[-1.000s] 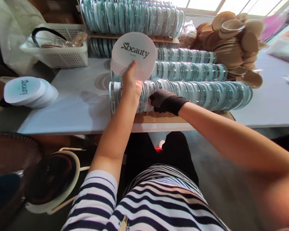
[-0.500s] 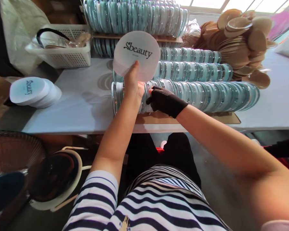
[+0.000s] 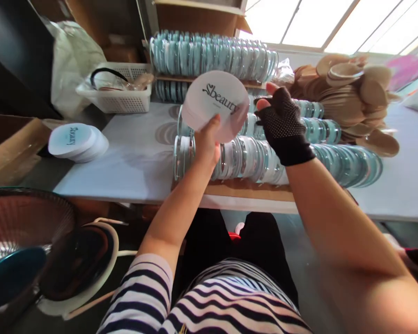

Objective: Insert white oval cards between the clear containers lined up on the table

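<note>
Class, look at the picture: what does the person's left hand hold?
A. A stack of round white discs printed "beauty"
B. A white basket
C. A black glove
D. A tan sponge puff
A: the left hand grips a stack of round white discs from below, with "beauty" printed on the top one.

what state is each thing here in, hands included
left hand: grip shut on the stack of round labels, held up tilted
right hand: gloved, fingers open, at the stack's right edge
front row of clear cases: on edge, packed side by side
loose labels: fanned flat on the table
white basket: upright, filled
tan puffs: heaped
</note>
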Demonstrator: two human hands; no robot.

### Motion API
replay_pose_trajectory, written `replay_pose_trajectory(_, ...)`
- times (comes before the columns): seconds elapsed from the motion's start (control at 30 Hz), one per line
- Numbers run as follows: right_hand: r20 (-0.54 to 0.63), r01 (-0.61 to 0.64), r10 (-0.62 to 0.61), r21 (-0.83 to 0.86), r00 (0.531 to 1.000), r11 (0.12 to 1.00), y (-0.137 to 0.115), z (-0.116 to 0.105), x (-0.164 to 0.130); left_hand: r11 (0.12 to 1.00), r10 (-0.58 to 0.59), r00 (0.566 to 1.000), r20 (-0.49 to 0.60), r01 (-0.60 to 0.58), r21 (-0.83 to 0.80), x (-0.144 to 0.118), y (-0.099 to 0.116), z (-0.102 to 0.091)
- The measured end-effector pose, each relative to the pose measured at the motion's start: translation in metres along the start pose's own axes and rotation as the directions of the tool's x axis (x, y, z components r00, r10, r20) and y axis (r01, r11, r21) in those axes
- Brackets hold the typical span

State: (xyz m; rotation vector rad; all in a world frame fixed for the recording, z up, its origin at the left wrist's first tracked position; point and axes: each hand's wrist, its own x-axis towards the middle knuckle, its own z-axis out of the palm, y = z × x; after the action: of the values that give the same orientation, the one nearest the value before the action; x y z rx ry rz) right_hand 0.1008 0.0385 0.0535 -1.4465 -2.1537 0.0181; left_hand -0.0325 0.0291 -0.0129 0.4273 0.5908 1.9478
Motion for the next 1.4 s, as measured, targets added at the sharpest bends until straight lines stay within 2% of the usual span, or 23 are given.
replay_pose_trajectory(0.1, -0.121, 0.053, -0.054, -0.014, 0.991, 0.998, 0.001, 0.001, -0.001, 0.997, 0.039, 0.999, -0.004, -0.038, 0.073, -0.011, 0.003, -0.002)
replay_pose_trajectory(0.23, -0.211, 0.196, -0.209, -0.079, 0.955, 0.977, -0.017, 0.017, -0.027, 0.99, 0.087, 0.996, -0.011, -0.086, 0.11, -0.021, 0.007, -0.011)
replay_pose_trajectory(0.3, -0.147, 0.165, -0.163, 0.003, 0.976, 0.986, -0.026, 0.022, -0.034, 0.994, 0.053, 0.998, 0.014, -0.054, 0.094, -0.027, 0.012, -0.015)
replay_pose_trajectory(0.37, -0.12, 0.062, -0.049, 0.115, 0.992, 0.991, -0.031, 0.02, -0.035, 0.998, 0.019, 0.999, 0.036, -0.021, 0.064, -0.03, 0.022, -0.016)
replay_pose_trajectory(0.43, -0.235, -0.016, 0.07, 0.224, 0.97, 0.974, -0.029, 0.01, -0.038, 1.0, 0.024, 0.999, 0.049, -0.024, 0.011, -0.028, 0.038, -0.016)
replay_pose_trajectory(0.5, -0.37, 0.01, 0.099, 0.28, 0.924, 0.96, -0.025, -0.005, -0.049, 0.997, 0.072, 0.996, 0.05, -0.07, -0.039, -0.018, 0.055, -0.017)
replay_pose_trajectory(0.53, -0.389, 0.026, 0.082, 0.265, 0.918, 0.964, -0.023, -0.013, -0.059, 0.995, 0.088, 0.995, 0.044, -0.086, -0.051, -0.01, 0.063, -0.019)
replay_pose_trajectory(0.57, -0.359, 0.029, 0.055, 0.224, 0.932, 0.974, -0.022, -0.019, -0.072, 0.995, 0.084, 0.996, 0.031, -0.083, -0.05, -0.001, 0.069, -0.021)
replay_pose_trajectory(0.6, -0.28, 0.013, 0.035, 0.166, 0.959, 0.986, -0.023, -0.023, -0.085, 0.998, 0.054, 0.998, 0.022, -0.053, -0.043, 0.008, 0.073, -0.024)
replay_pose_trajectory(0.67, -0.026, -0.06, 0.061, 0.047, 0.998, 0.997, -0.029, -0.024, -0.111, 0.998, -0.064, 0.998, 0.006, 0.064, -0.023, 0.024, 0.075, -0.031)
replay_pose_trajectory(0.73, 0.199, -0.128, 0.133, -0.038, 0.971, 0.991, -0.038, -0.017, -0.127, 0.986, -0.167, 0.986, -0.01, 0.167, -0.009, 0.033, 0.072, -0.038)
replay_pose_trajectory(0.8, 0.3, -0.17, 0.191, -0.096, 0.935, 0.981, -0.048, -0.002, -0.129, 0.978, -0.21, 0.978, -0.022, 0.21, -0.001, 0.036, 0.068, -0.043)
replay_pose_trajectory(0.93, 0.313, -0.106, 0.119, -0.056, 0.942, 0.993, -0.061, 0.035, -0.098, 0.975, -0.22, 0.975, -0.013, 0.22, 0.003, 0.035, 0.065, -0.046)
replay_pose_trajectory(1.03, 0.4, -0.081, 0.106, -0.078, 0.91, 0.994, -0.065, 0.056, -0.072, 0.978, -0.207, 0.978, 0.0, 0.207, -0.016, 0.036, 0.065, -0.046)
replay_pose_trajectory(1.1, 0.402, -0.083, 0.117, -0.102, 0.908, 0.991, -0.064, 0.061, -0.067, 0.978, -0.208, 0.978, -0.017, 0.207, -0.024, 0.036, 0.064, -0.045)
replay_pose_trajectory(1.27, 0.218, -0.046, 0.051, -0.026, 0.975, 0.999, -0.049, 0.063, -0.072, 0.978, -0.199, 0.98, -0.011, 0.197, -0.07, 0.037, 0.062, -0.045)
replay_pose_trajectory(1.4, 0.202, -0.071, 0.061, 0.044, 0.978, 0.996, -0.047, 0.071, -0.058, 0.975, -0.215, 0.977, -0.017, 0.213, -0.067, 0.037, 0.062, -0.045)
